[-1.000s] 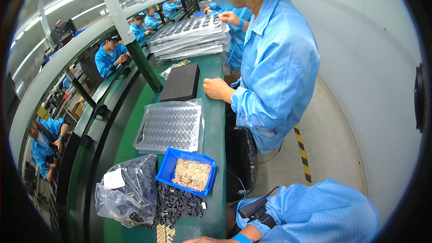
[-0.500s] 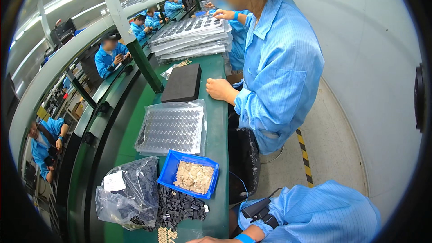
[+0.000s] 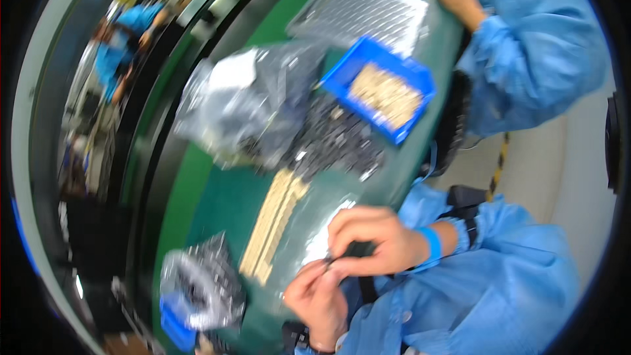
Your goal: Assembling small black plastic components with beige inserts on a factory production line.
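My right hand, with a blue wristband, and my left hand meet over the near edge of the green table. Their fingertips pinch a small dark part between them; the blur hides its shape. Under the hands lies a clear, whitish sheet. Just left of it sits a row of tan strips. Farther off is a heap of small black parts, and beyond that a blue bin of tan pieces.
A crumpled clear bag with a white label lies left of the heap. A clear blister tray sits at the top, by a co-worker's hand and blue sleeve. Another bag of dark parts lies at the lower left. A conveyor frame borders the table.
The view has swung down from the co-worker and the line to the near end of the table. Both my hands have come into view, pinched together on a small part.
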The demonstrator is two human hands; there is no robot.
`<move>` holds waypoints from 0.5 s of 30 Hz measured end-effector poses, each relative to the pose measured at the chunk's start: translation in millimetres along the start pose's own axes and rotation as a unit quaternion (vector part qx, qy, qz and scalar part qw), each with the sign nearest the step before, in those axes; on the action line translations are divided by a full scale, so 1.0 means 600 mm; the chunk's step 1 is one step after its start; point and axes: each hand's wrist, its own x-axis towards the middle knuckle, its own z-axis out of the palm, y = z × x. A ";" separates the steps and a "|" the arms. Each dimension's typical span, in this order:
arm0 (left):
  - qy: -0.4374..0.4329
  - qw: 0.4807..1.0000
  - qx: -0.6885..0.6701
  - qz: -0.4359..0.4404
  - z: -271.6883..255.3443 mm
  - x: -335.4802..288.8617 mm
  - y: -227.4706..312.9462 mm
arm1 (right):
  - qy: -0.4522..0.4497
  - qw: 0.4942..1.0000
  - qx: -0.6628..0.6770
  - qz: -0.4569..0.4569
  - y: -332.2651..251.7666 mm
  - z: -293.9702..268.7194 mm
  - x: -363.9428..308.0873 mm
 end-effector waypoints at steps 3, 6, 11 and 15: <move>-0.041 0.997 -0.063 0.029 0.015 0.000 0.004 | -0.029 0.999 -0.019 -0.025 0.007 -0.005 0.012; -0.032 0.997 -0.054 0.034 -0.010 -0.017 0.014 | -0.054 0.998 -0.007 -0.007 0.006 0.011 0.010; -0.031 0.997 -0.050 0.044 -0.016 -0.029 0.012 | -0.138 0.981 0.099 0.092 -0.002 0.014 -0.002; -0.048 0.997 -0.059 0.027 -0.021 -0.023 0.005 | -0.176 0.937 0.222 0.202 0.006 0.002 0.004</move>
